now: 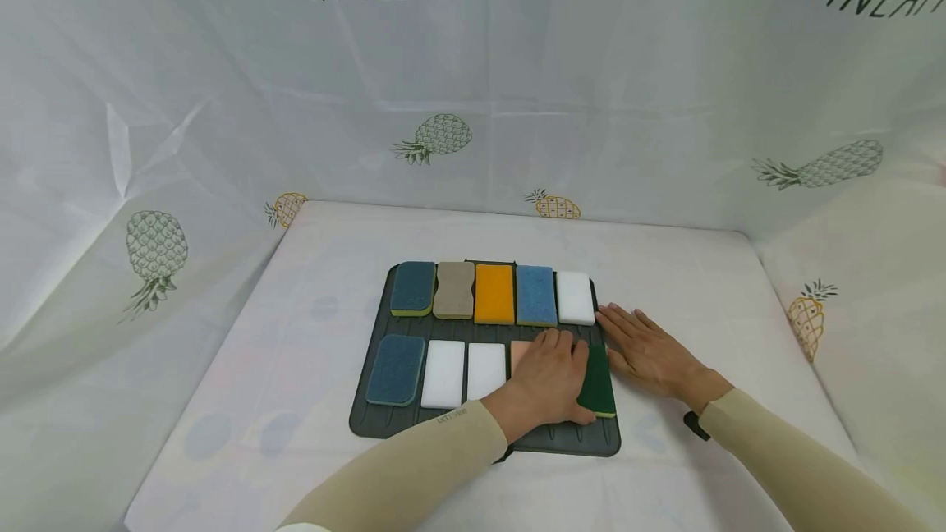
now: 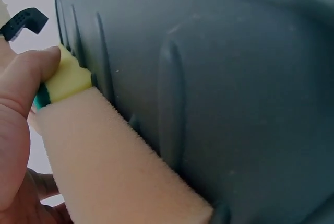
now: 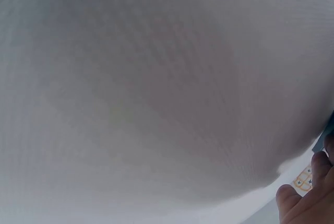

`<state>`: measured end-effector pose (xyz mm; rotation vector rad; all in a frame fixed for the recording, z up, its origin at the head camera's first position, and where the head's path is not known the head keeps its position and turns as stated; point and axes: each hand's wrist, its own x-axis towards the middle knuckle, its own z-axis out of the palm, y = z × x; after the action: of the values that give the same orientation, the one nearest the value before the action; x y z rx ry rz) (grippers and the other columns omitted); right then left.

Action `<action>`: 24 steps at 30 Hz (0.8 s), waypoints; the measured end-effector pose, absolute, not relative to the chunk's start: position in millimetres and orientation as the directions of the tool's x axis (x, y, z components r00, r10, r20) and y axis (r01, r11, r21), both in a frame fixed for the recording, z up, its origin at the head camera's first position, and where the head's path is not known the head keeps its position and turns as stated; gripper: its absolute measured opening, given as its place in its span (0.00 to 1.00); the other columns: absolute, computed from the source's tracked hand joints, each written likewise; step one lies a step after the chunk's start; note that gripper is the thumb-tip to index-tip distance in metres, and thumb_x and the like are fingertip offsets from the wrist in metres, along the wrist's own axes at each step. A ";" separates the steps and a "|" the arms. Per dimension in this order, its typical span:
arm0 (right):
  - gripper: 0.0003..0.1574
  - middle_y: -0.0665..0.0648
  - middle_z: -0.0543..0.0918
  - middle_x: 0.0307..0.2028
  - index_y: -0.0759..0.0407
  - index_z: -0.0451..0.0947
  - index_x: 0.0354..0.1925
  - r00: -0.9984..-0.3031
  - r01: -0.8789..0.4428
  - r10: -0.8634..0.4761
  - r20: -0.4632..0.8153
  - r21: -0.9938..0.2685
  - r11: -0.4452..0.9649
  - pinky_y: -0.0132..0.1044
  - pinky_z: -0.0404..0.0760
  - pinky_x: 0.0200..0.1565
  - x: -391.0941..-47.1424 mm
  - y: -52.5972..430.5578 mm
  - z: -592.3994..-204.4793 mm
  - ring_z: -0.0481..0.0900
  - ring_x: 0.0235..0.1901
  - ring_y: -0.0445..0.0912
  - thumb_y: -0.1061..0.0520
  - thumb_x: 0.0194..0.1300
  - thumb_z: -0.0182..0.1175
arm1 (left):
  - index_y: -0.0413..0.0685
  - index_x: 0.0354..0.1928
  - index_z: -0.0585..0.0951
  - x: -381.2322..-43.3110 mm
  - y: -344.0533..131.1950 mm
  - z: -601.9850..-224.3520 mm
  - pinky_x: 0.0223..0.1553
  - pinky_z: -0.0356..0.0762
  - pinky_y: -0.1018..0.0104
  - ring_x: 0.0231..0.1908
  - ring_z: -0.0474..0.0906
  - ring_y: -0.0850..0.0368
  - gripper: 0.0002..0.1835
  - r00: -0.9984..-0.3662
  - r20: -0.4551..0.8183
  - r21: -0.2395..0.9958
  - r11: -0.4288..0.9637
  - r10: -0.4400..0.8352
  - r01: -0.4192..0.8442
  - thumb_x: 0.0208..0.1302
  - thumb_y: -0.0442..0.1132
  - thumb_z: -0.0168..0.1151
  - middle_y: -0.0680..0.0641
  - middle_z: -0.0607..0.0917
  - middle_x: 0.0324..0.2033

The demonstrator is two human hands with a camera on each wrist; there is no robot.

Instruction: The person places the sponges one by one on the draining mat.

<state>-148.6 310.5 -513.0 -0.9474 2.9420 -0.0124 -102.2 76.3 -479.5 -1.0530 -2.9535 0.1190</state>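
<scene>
My left hand (image 1: 543, 380) reaches over the dark grey ridged mat (image 1: 569, 438) and grips a green-and-yellow sponge (image 1: 600, 384) at the right end of the near row. In the left wrist view the thumb presses the yellow side of that sponge (image 2: 70, 78). A peach sponge (image 2: 115, 156) lies right beside it, mostly covered by the hand in the head view. My right hand (image 1: 654, 351) rests with fingers extended on the table, fingertips at the mat's right edge. Only a few of its fingers (image 3: 321, 169) show in the right wrist view.
The far row on the mat has a dark blue sponge (image 1: 413, 286), a taupe one (image 1: 454, 290), an orange one (image 1: 493, 294), a light blue one (image 1: 535, 295) and a white one (image 1: 575, 298). Nearer lie a blue sponge (image 1: 396, 369) and two white ones (image 1: 443, 374). Pineapple-print sheeting (image 1: 591, 64) surrounds the table.
</scene>
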 end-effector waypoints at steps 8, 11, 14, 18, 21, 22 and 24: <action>0.43 0.58 0.54 0.76 0.59 0.51 0.76 -0.814 -0.579 -0.580 -0.044 -0.026 0.815 0.56 0.53 0.74 -149.6 307.0 -512.4 0.52 0.76 0.55 0.36 0.76 0.43 | 0.49 0.70 0.66 -102.5 75.7 -475.3 0.70 0.65 0.58 0.59 0.69 0.53 0.57 -0.779 -0.049 -0.045 0.778 0.625 0.627 0.44 0.80 0.60 0.46 0.73 0.59; 0.43 0.58 0.55 0.76 0.59 0.51 0.76 -0.820 -0.571 -0.572 -0.038 -0.037 0.820 0.56 0.53 0.73 -148.5 307.7 -513.1 0.52 0.75 0.55 0.36 0.76 0.42 | 0.50 0.72 0.63 -101.3 76.3 -475.6 0.71 0.63 0.58 0.62 0.68 0.53 0.59 -0.780 -0.069 -0.052 0.778 0.622 0.626 0.44 0.80 0.59 0.46 0.71 0.62; 0.43 0.59 0.56 0.76 0.60 0.51 0.76 -0.826 -0.560 -0.563 -0.023 -0.070 0.825 0.57 0.54 0.72 -146.1 309.9 -513.8 0.53 0.75 0.56 0.37 0.76 0.42 | 0.51 0.75 0.57 -98.7 75.4 -475.5 0.73 0.59 0.56 0.67 0.64 0.52 0.62 -0.776 -0.098 -0.032 0.777 0.624 0.629 0.43 0.81 0.60 0.45 0.67 0.68; 0.41 0.60 0.55 0.76 0.59 0.48 0.77 -0.851 -0.519 -0.526 -0.005 -0.149 0.842 0.53 0.50 0.74 -142.6 314.4 -512.6 0.52 0.75 0.57 0.39 0.77 0.41 | 0.53 0.77 0.51 -95.5 66.7 -471.5 0.75 0.54 0.53 0.72 0.58 0.51 0.64 -0.768 -0.092 0.045 0.774 0.633 0.632 0.44 0.80 0.60 0.45 0.60 0.73; 0.41 0.61 0.54 0.76 0.59 0.47 0.77 -0.875 -0.479 -0.484 0.022 -0.180 0.859 0.51 0.48 0.75 -140.9 316.0 -509.6 0.51 0.75 0.58 0.40 0.77 0.41 | 0.53 0.77 0.54 -96.9 46.3 -462.6 0.75 0.53 0.53 0.73 0.57 0.51 0.59 -0.773 -0.040 0.094 0.773 0.633 0.627 0.50 0.78 0.58 0.45 0.61 0.73; 0.42 0.62 0.54 0.75 0.60 0.47 0.77 -0.881 -0.470 -0.472 0.036 -0.176 0.865 0.52 0.48 0.75 -140.6 316.0 -508.5 0.51 0.75 0.58 0.40 0.77 0.42 | 0.52 0.76 0.55 -98.3 35.9 -458.6 0.75 0.53 0.53 0.73 0.57 0.50 0.56 -0.779 -0.021 0.105 0.776 0.627 0.622 0.53 0.77 0.57 0.45 0.61 0.73; 0.44 0.65 0.55 0.75 0.62 0.48 0.76 -0.892 -0.453 -0.447 0.071 -0.167 0.876 0.57 0.51 0.74 -139.8 315.0 -505.6 0.52 0.74 0.60 0.39 0.76 0.44 | 0.52 0.75 0.59 -101.6 9.7 -450.9 0.75 0.53 0.51 0.72 0.58 0.49 0.49 -0.800 0.020 0.130 0.791 0.600 0.597 0.59 0.73 0.55 0.45 0.63 0.72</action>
<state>-139.8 315.0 -505.6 -0.7373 3.0719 -0.2847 -101.6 9.7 -450.9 -1.0008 -2.9940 -0.2052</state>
